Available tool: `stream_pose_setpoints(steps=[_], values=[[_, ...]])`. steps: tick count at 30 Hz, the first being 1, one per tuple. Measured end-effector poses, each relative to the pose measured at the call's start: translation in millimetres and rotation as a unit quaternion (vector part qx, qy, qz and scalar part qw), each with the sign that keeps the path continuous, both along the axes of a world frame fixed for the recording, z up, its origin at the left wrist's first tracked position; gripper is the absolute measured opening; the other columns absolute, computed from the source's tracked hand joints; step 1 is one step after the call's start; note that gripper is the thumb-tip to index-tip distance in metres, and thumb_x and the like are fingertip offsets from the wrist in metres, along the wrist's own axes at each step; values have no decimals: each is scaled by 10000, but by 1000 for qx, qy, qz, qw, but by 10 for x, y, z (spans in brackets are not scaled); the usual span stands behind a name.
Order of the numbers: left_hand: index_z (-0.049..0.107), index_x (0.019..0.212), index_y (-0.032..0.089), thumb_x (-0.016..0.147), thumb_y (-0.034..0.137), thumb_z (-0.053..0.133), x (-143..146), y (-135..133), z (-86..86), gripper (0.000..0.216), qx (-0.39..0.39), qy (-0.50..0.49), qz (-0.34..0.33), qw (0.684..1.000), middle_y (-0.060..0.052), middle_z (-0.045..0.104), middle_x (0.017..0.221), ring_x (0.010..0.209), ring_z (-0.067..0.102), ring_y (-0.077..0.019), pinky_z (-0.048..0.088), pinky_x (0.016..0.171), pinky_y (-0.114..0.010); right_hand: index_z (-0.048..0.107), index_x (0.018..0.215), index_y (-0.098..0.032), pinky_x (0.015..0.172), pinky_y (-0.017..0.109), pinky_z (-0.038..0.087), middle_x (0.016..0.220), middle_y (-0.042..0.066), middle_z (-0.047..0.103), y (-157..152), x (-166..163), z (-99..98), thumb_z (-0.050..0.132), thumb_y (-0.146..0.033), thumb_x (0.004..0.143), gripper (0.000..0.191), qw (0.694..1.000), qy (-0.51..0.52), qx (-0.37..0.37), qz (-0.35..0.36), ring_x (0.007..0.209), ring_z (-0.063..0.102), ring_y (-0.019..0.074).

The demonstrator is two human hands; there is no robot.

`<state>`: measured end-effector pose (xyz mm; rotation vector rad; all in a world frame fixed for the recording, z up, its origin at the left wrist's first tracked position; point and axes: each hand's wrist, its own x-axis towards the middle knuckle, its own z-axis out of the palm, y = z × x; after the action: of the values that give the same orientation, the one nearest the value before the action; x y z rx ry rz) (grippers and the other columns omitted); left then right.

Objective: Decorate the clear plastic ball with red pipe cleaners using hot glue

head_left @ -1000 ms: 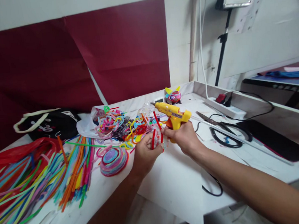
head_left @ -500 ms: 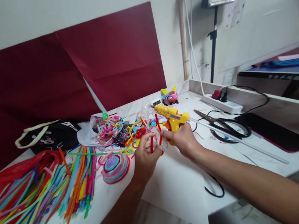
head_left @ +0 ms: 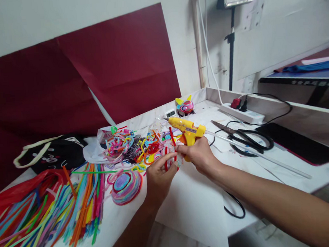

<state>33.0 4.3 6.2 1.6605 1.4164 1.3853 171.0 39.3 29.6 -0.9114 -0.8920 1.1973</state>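
Fingers point(head_left: 167, 158) of both hands pinch red pipe cleaner point(head_left: 172, 138), prob. w/ clear bit.

Dark red paper point(head_left: 119, 66) covers the pale wall point(head_left: 57, 17) behind a white table point(head_left: 194, 201).

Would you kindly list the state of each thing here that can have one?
Left hand: shut on red pipe cleaner.
Right hand: shut on glue gun, light glowing.
Scissors: closed, lying flat.
Phone: screen dark.
Coiled disc: flat on table.
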Motion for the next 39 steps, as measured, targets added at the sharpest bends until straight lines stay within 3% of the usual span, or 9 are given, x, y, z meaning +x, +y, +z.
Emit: stream_pose_setpoints(steps=[6, 13, 19, 22, 25, 30, 35, 39], values=[[759, 1003, 215, 714, 259, 705, -16, 18, 5, 298, -18, 14, 10, 1000, 0, 707, 801, 644, 578, -123, 480, 623, -210, 581, 654, -174, 487, 246, 377, 604, -41, 580, -27, 59, 32, 778, -263, 519, 255, 1000, -9, 12, 23, 518, 474, 109], [752, 948, 171, 638, 230, 739, 36, -10, 175, 316, -56, -128, 15, 990, 10, 685, 722, 642, 612, -115, 507, 619, -207, 643, 803, -156, 535, 255, 448, 716, 33, 678, -160, 403, 180, 702, -469, 730, 326, 987, -119, 71, 80, 590, 598, 147], [748, 928, 162, 582, 227, 782, 3, 24, 198, 354, -68, -195, 10, 978, 1, 687, 705, 574, 596, -104, 502, 571, -210, 694, 839, -198, 516, 253, 433, 664, 13, 636, -302, 725, 74, 667, -437, 809, 243, 943, -290, 149, 67, 615, 584, 163], [744, 928, 157, 596, 229, 783, -20, 36, 175, 343, -54, -204, 2, 978, 1, 686, 707, 576, 593, -97, 503, 569, -203, 699, 914, -230, 591, 291, 467, 787, 34, 657, -355, 793, -26, 646, -437, 831, 230, 911, -362, 189, 53, 729, 605, 197], [744, 910, 158, 602, 227, 787, -26, 34, 167, 319, -32, -211, -8, 977, -4, 699, 729, 617, 613, -104, 511, 578, -198, 649, 1006, -233, 675, 338, 487, 883, 41, 638, -391, 805, -89, 579, -473, 872, 284, 885, -425, 181, 50, 784, 601, 210], [752, 869, 171, 598, 197, 792, -19, 30, 173, 275, -11, -221, -2, 975, -7, 720, 776, 676, 639, -104, 520, 612, -181, 551, 1048, -253, 675, 351, 496, 940, 31, 616, -417, 819, -122, 536, -510, 890, 303, 892, -412, 161, 93, 783, 604, 207], [748, 876, 167, 601, 212, 799, -11, 21, 183, 282, -26, -223, -12, 974, -21, 741, 827, 736, 675, -136, 548, 636, -204, 550, 1057, -262, 820, 400, 502, 1016, 38, 640, -418, 850, -127, 537, -516, 889, 305, 893, -408, 140, 128, 946, 619, 248], [742, 888, 159, 620, 227, 795, -16, 11, 175, 281, -37, -210, -16, 977, -19, 739, 795, 673, 669, -128, 547, 575, -198, 556, 1067, -266, 882, 428, 496, 1050, 38, 651, -423, 858, -140, 545, -520, 885, 313, 897, -396, 125, 154, 978, 620, 252]])
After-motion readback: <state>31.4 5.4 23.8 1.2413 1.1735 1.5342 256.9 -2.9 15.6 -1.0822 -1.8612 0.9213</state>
